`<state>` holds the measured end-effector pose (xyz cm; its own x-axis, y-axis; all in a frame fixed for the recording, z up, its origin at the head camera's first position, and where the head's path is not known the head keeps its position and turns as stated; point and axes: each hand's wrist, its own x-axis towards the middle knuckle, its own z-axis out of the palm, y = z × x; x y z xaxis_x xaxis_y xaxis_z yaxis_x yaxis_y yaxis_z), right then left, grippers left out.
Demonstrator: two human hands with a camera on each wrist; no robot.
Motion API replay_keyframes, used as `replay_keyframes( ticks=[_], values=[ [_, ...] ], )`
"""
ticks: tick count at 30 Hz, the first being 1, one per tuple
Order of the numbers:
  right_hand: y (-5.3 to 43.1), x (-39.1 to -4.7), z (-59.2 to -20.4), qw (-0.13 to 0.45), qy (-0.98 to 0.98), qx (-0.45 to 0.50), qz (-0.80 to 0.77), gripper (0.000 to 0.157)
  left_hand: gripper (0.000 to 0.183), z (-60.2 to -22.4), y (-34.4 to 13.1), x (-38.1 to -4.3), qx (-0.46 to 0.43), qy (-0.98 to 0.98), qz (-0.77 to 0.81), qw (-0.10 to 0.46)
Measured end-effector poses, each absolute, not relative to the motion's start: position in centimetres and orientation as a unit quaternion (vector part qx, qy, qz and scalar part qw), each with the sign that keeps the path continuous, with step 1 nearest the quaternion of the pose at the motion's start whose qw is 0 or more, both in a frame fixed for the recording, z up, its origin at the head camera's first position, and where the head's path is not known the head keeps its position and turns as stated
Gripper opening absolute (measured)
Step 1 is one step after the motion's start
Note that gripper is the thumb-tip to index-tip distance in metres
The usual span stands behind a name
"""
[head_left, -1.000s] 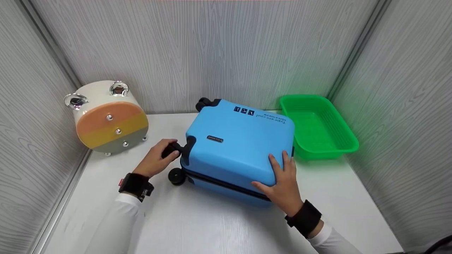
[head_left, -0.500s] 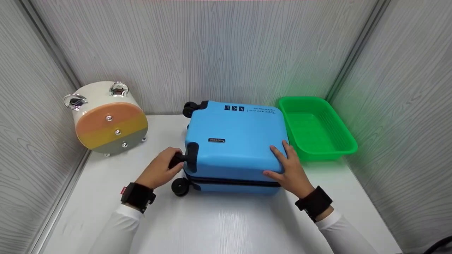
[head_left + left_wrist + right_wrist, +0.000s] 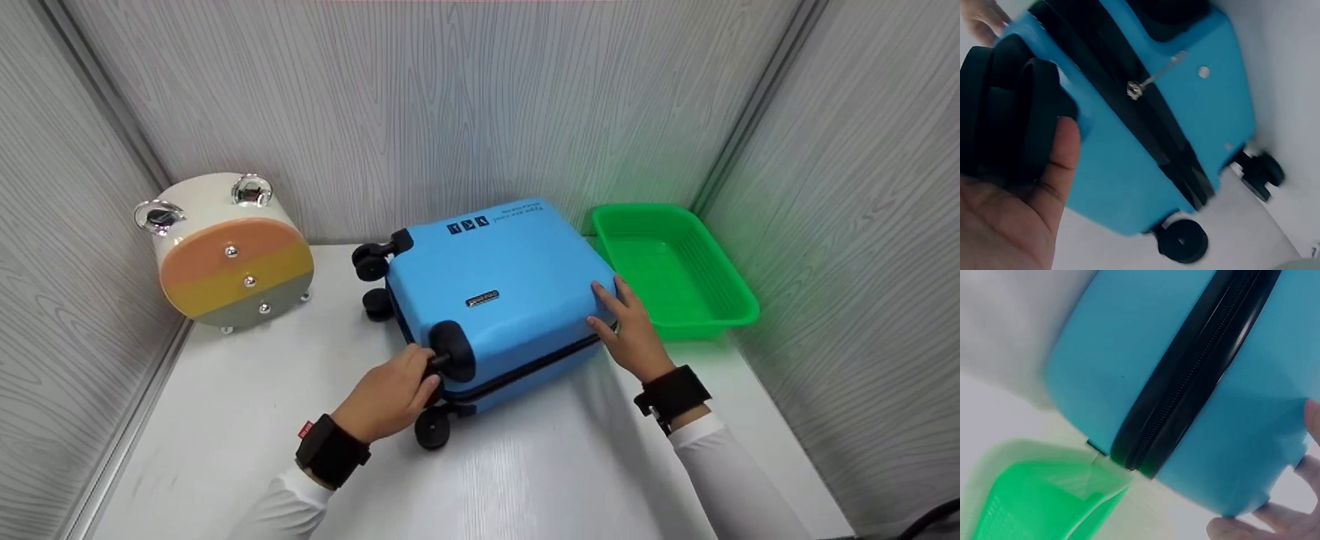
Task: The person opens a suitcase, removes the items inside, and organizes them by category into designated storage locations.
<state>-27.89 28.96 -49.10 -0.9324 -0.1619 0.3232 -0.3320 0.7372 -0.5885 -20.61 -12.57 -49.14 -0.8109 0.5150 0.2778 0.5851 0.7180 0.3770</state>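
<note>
The blue suitcase (image 3: 517, 270) lay on the table (image 3: 540, 480), between the striped box (image 3: 238, 274) and the green basket (image 3: 705, 328); the left hand (image 3: 390, 396) gripped a black wheel (image 3: 1039, 107) at its near left corner, the right hand (image 3: 634, 337), spread, rested on its near right corner

A white desk (image 3: 525, 491) catches a pale sheen of light on its near part. Behind the desk rises a back wall (image 3: 465, 112) of pale grey with wavy wood-grain lines. A left wall (image 3: 56, 247) and a right wall (image 3: 862, 247), similarly grained, flank the desk. Grey corner strips (image 3: 765, 97) slant up from the desk's far corners, and a faint green cast tints the wall above its far right.
</note>
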Motion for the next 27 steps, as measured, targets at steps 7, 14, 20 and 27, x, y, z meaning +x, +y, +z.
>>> replay_keyframes(
  ticks=[7,14,20,27],
  values=[
    [29.4,-29.4,-49.2,0.110,-0.919,0.127,0.355,0.063,0.038,-48.9,-10.1,-18.8,-0.290,-0.925,-0.231,0.080],
    [25.7,-27.0,-49.3,0.219,-0.898,0.134,0.358,0.051,0.029,-47.2,-11.8,-21.7,-0.232,-0.921,-0.284,0.134],
    [19.3,-22.8,-49.1,0.262,-0.885,0.212,0.322,0.052,0.031,-45.1,-15.9,-28.4,-0.156,-0.932,-0.264,0.193],
    [13.6,-20.2,-50.1,0.274,-0.907,0.254,0.195,0.081,0.050,-44.6,-18.4,-34.5,-0.144,-0.960,-0.213,0.113]
  ],
)
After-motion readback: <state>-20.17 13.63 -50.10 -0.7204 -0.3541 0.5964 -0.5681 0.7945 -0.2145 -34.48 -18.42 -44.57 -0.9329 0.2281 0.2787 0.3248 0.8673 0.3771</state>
